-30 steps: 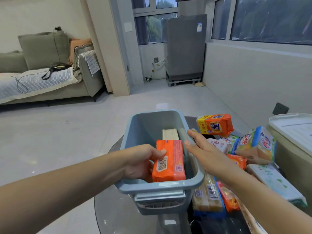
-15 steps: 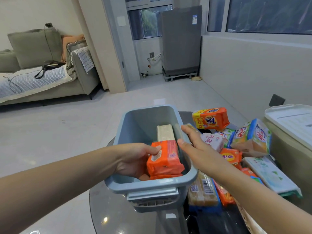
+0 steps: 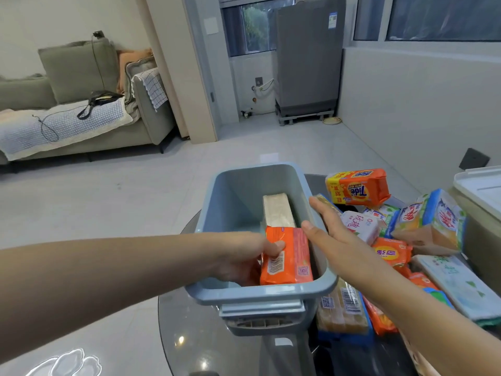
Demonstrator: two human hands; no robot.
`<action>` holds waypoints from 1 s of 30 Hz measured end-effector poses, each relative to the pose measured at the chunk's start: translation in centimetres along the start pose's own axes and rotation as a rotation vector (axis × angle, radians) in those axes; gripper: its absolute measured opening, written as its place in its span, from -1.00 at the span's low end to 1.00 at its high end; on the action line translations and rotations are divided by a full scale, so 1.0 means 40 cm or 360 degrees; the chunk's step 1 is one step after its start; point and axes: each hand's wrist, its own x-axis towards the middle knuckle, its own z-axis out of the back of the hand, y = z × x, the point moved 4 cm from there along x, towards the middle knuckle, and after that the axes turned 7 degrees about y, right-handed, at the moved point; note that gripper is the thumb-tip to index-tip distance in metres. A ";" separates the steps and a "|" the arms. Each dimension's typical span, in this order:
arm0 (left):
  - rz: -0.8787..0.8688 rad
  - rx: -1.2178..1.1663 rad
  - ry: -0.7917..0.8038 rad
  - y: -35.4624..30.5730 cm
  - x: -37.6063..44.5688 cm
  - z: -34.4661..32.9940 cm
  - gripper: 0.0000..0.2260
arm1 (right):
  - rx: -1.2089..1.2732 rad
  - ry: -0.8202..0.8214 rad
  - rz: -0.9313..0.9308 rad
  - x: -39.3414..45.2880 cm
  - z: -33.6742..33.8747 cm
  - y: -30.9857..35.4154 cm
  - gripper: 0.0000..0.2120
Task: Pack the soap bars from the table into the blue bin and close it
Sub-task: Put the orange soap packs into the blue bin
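The blue bin (image 3: 252,177) stands open on a round glass table (image 3: 195,343). Inside it, a pale unwrapped soap bar (image 3: 278,214) stands against the right wall. My left hand (image 3: 244,256) reaches into the bin and holds an orange wrapped soap bar (image 3: 288,260) upright near the front wall. My right hand (image 3: 333,237) is flat, fingers apart, resting against the bin's right rim. Several wrapped soap bars lie in a heap to the right: an orange Tide pack (image 3: 357,187), a white one (image 3: 359,226), a blue and yellow pack (image 3: 431,221).
A yellow soap pack (image 3: 341,310) lies against the bin's right side. A long pale green pack (image 3: 461,286) lies at the far right. A white lid (image 3: 482,185) rests on a container at the right edge. Tiled floor and a sofa lie beyond.
My left hand has lowered the orange soap bar deeper into the bin and set it upright by the front wall. My right hand stays by the rim.
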 end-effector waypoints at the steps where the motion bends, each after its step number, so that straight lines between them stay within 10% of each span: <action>1: 0.0010 0.0042 0.0020 0.000 0.000 0.006 -0.73 | 0.0005 0.0004 0.0001 0.000 0.000 0.000 -0.50; 10: 0.0158 -0.0006 0.0353 -0.006 -0.015 0.029 -0.67 | 0.0002 0.0030 0.0027 -0.010 -0.016 -0.006 -0.48; 30: 0.0351 0.0203 0.0029 0.018 0.054 0.002 -0.62 | 0.0088 0.0021 0.0021 -0.025 -0.014 0.014 -0.49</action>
